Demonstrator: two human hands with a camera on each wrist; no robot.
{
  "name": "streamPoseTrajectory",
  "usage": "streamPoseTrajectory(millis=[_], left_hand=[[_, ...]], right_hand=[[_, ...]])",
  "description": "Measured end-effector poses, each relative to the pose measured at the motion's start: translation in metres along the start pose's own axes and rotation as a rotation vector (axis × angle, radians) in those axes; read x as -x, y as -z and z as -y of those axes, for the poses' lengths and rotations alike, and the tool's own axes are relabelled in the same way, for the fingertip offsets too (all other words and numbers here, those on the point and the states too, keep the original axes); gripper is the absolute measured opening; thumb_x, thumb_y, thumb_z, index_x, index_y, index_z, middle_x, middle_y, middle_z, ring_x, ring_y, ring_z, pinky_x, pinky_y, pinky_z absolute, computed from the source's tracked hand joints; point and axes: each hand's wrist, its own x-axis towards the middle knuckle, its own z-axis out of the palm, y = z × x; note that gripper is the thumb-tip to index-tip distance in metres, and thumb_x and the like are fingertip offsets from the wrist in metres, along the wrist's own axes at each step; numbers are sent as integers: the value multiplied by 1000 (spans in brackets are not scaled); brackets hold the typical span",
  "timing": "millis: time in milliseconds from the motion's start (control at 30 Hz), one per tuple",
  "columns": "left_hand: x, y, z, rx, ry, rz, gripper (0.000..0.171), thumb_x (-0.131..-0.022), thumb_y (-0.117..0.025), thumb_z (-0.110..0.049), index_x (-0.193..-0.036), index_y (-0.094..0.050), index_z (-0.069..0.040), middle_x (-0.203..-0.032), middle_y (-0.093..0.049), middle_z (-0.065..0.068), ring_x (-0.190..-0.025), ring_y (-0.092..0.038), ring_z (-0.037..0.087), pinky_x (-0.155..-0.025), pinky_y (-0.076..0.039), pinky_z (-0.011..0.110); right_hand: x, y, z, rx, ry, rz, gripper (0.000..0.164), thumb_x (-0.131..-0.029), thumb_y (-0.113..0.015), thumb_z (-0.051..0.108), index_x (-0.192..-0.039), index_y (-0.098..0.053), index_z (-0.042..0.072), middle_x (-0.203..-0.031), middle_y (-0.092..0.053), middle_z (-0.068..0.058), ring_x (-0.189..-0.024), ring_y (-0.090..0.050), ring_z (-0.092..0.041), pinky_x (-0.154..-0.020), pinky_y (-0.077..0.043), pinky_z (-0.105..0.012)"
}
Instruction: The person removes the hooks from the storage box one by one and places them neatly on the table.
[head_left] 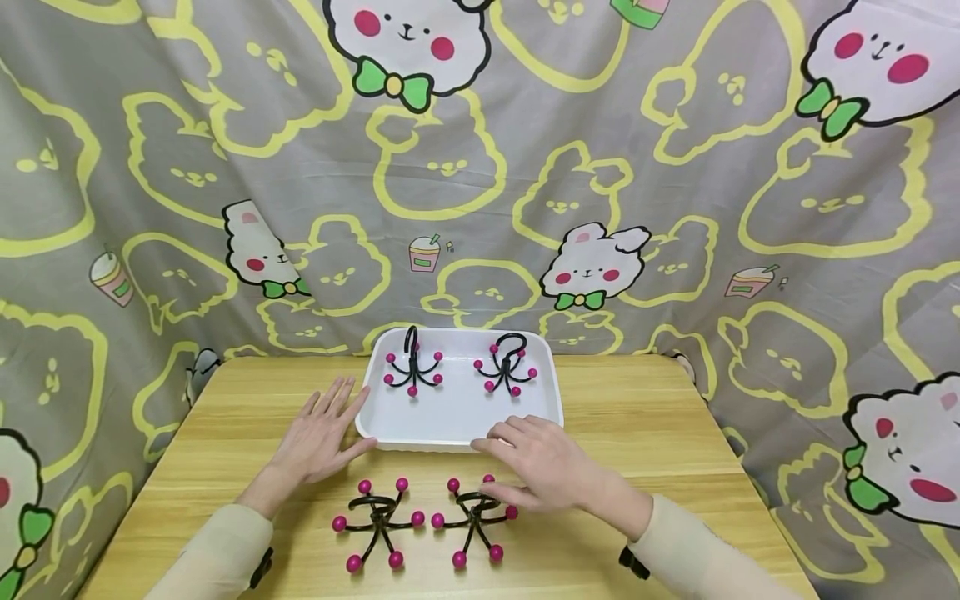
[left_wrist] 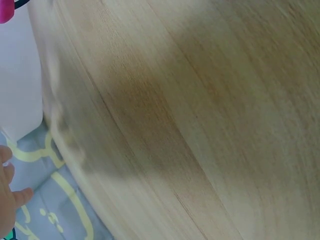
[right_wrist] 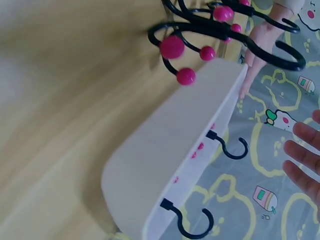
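Observation:
My left hand [head_left: 315,442] spreads its fingers at the left front corner of a white tray [head_left: 457,421], thumb and fingertips right at the rim. My right hand [head_left: 543,462] hovers over the tray's front right edge with relaxed fingers, holding nothing. Inside the tray stand two black multi-arm hook hangers with pink ball tips, one on the left [head_left: 413,371] and one on the right [head_left: 506,367]. Two matching hangers stand on the table in front of the tray, a left one [head_left: 377,518] and a right one [head_left: 475,515]. My right thumb overlaps the right one in the head view.
A light wooden table [head_left: 637,417] carries everything. Right behind it and along both sides hangs a grey curtain [head_left: 480,192] with yellow outlines and white cartoon animals. In the right wrist view, the hangers' curved hooks [right_wrist: 240,152] rise above the tray wall.

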Motion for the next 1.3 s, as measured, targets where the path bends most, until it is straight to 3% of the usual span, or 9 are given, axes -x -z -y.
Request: streamPoseTrajectory(millis=[233, 433, 567, 833, 1300], left_hand=[[0, 1, 0, 1, 2, 3, 94, -97, -53, -73, -168, -30, -15, -175, -24, 21, -162, -26, 43, -130, -29, 66], [0, 1, -1, 5, 3, 8, 94, -97, -54, -72, -168, -30, -14, -174, -25, 22, -162, -26, 43, -130, -28, 65], [0, 1, -1, 4, 1, -1, 94, -97, -54, -72, -167, -30, -14, -174, -25, 22, -162, -27, 43, -129, -29, 66], [0, 1, -1, 8, -3, -11, 93, -97, -54, -71, -167, -31, -14, -174, -25, 22, -161, -28, 43, -129, -29, 66], [0, -2, 0, -1, -12, -39, 94, -96, -57, -71, -166, -33, -13, -172, -30, 23, -160, -31, 45, -128, -32, 67]], right_hand=[[-13, 7, -15, 6, 15, 34, 61, -97, -65, 60, -138, -65, 15, -119, -73, 1, -108, -71, -15, -93, -62, -31], [-23, 5, -28, 24, 36, 38, 62, -92, -72, 57, -139, -65, 16, -120, -74, 1, -107, -71, -16, -91, -62, -31], [-28, 1, -36, 18, 18, 60, 59, -96, -68, 55, -140, -64, 16, -122, -73, 0, -110, -70, -18, -92, -62, -32], [-45, -16, -47, 8, -33, 140, 57, -101, -62, 56, -144, -63, 18, -127, -72, 1, -114, -69, -17, -96, -61, -33], [-85, -55, -69, 7, -46, 191, 54, -103, -58, 55, -143, -62, 19, -130, -70, 0, -115, -69, -17, -95, -62, -34]])
